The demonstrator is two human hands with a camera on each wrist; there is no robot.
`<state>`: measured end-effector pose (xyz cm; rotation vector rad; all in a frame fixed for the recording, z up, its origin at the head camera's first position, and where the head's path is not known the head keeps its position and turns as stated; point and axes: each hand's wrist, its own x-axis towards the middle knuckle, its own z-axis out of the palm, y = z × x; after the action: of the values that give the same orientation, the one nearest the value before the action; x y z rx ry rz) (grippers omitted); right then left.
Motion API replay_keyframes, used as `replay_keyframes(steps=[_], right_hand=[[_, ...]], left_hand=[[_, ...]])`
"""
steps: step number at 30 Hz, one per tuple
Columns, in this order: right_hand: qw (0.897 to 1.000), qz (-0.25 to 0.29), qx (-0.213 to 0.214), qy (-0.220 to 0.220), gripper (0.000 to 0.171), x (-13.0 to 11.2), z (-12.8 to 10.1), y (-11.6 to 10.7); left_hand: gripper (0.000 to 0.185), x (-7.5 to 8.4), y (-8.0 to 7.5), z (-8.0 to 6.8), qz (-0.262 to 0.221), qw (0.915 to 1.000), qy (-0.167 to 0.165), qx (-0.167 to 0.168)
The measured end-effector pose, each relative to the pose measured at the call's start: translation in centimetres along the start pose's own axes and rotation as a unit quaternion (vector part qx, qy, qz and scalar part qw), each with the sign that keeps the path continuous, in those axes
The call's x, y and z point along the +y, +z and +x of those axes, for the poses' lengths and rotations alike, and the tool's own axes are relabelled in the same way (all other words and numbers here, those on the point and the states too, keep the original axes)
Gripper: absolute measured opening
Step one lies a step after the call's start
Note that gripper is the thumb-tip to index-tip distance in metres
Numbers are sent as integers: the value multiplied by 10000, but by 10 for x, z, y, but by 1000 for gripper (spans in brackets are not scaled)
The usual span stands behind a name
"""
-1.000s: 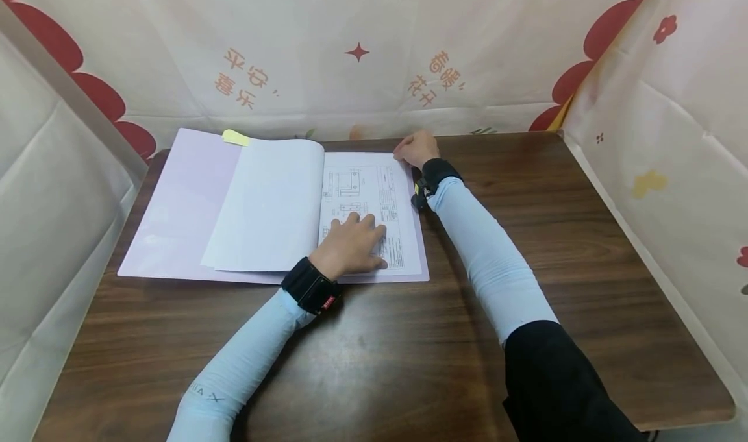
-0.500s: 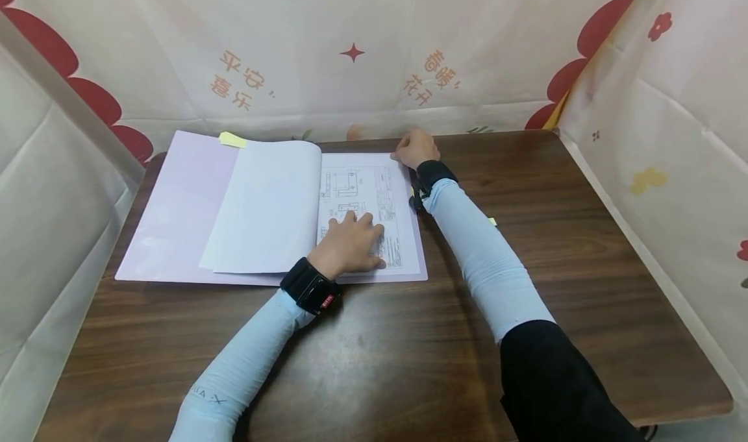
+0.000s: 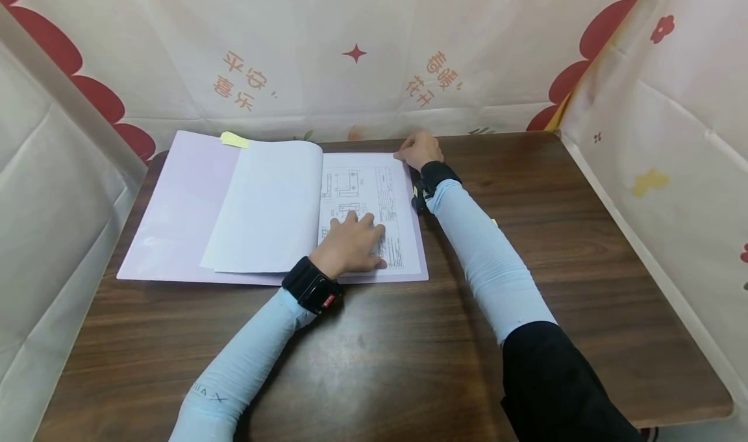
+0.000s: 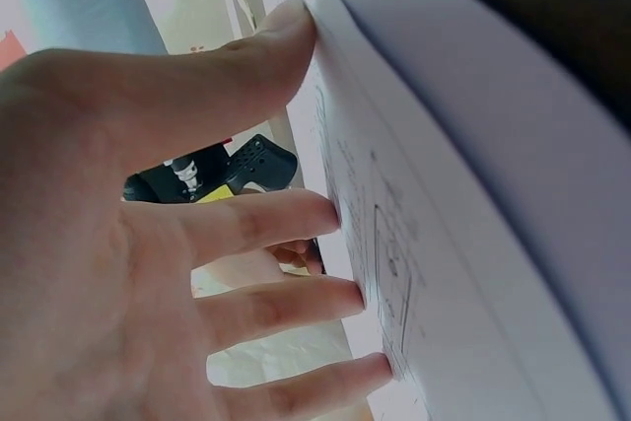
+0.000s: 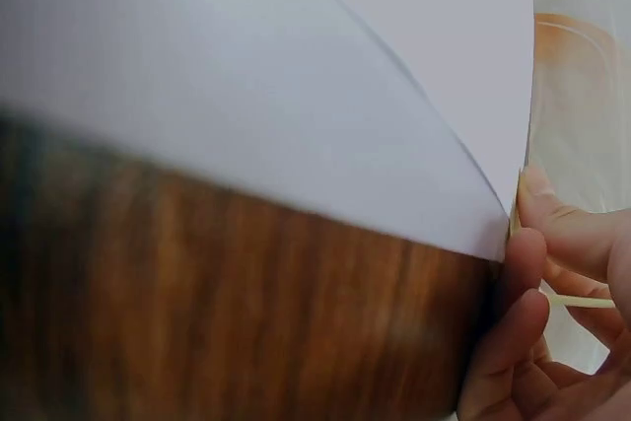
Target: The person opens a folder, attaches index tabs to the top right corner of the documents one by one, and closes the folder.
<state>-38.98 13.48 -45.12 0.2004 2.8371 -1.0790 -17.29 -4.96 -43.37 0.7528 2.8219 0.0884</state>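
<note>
A lilac folder (image 3: 175, 215) lies open on the wooden table (image 3: 380, 344), with a blank turned sheet (image 3: 269, 202) on its left half. On its right half is a printed drawing page (image 3: 374, 195). My left hand (image 3: 350, 244) lies flat on that page's lower part, fingers spread and straight (image 4: 296, 224). My right hand (image 3: 417, 148) is at the page's far right corner, where its curled fingers (image 5: 537, 244) pinch the corner of the sheet (image 5: 463, 194).
A yellow sticky tab (image 3: 235, 139) pokes out at the folder's far edge. Printed cloth screens (image 3: 356, 52) close off the back and both sides of the table. Bare wood stretches to the right of the folder and along the near edge.
</note>
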Motion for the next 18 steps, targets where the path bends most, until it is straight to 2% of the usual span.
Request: replay_keyframes(steps=[12, 18], right_hand=[[10000, 47, -4, -78, 21, 5, -3, -13], [9981, -549, 143, -223, 32, 18, -4, -28]], left_hand=[[69, 2, -5, 0, -26, 10000, 30, -29], [69, -1, -5, -2, -125, 9999, 0, -30]])
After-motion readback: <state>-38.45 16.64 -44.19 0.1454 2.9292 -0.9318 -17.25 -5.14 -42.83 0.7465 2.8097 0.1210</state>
